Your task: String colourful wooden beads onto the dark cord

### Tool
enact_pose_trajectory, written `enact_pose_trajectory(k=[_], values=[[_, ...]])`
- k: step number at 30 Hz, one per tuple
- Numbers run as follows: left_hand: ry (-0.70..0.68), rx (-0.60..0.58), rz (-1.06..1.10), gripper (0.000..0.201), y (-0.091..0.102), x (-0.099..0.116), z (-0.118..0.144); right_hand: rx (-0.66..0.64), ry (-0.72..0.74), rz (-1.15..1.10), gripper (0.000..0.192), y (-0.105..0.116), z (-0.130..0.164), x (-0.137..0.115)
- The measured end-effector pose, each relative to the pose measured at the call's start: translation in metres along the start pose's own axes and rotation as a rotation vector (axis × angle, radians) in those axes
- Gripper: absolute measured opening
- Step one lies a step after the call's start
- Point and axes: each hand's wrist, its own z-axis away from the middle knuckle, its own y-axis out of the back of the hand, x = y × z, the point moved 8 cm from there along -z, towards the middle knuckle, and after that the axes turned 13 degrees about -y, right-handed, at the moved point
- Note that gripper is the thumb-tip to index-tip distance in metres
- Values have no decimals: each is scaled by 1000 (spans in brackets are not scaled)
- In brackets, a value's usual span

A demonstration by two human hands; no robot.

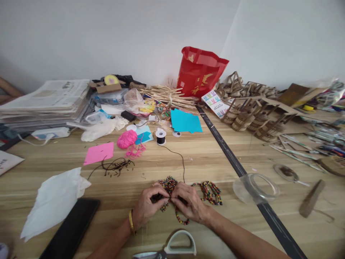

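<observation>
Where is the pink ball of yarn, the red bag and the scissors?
pink ball of yarn (126, 139), head view, middle of the ball.
red bag (198, 73), head view, front face of the bag.
scissors (180, 244), head view, pale handle loop at the bottom edge.

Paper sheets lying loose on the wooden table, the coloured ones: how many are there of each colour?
Pink flat paper sheet: 1
Large blue paper sheet: 1
Small blue paper piece beside the pink yarn ball: 1
Total: 3 (2 blue, 1 pink). Both hands, left hand and right hand, are on the multicoloured wooden bead strings, apart from every sheet.
</observation>
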Motion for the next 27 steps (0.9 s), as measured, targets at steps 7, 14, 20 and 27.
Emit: enact_pose_trajectory(k=[7, 14, 20, 27], values=[[5, 29, 12, 5, 2, -3, 2, 4, -8, -8, 15, 1, -1, -1], [0, 16, 12, 5, 2, 0, 0, 0, -13, 2, 15, 0, 0, 1], [-1, 3, 4, 6, 2, 2, -1, 4, -8, 8, 16, 1, 0, 0], [-18, 30, 9, 6, 3, 0, 1, 19, 0, 3, 16, 2, 0, -1]])
